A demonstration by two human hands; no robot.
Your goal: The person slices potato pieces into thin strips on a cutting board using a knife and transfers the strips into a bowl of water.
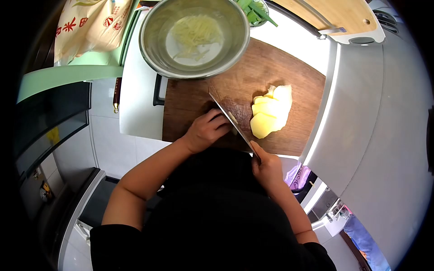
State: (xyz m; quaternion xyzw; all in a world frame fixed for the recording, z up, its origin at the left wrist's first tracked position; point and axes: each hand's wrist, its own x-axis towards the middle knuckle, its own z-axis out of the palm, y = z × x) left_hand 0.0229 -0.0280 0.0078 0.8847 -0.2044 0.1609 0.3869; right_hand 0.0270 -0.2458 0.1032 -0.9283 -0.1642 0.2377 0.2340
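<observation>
Has a heap of pale shreds [196, 34] lying in the metal bowl [154, 38], with overlapping yellow slices [270, 113] to the right on the wooden board [300, 86] — apparently partway through, judging by shreds and slices together, with that pile not yet shredded. Grasps the knife [241, 133] in the right hand [267, 170], fingers wrapped round the handle, blade slanting up and leftward across the board, with a small pale piece [233, 118] right beside the steel. Bends the left hand [205, 131] next to the blade, fingers curled, forearm [158, 165] reaching in from lower left — cannot tell, with fingertips hidden, whether pinching something or only pressing down
</observation>
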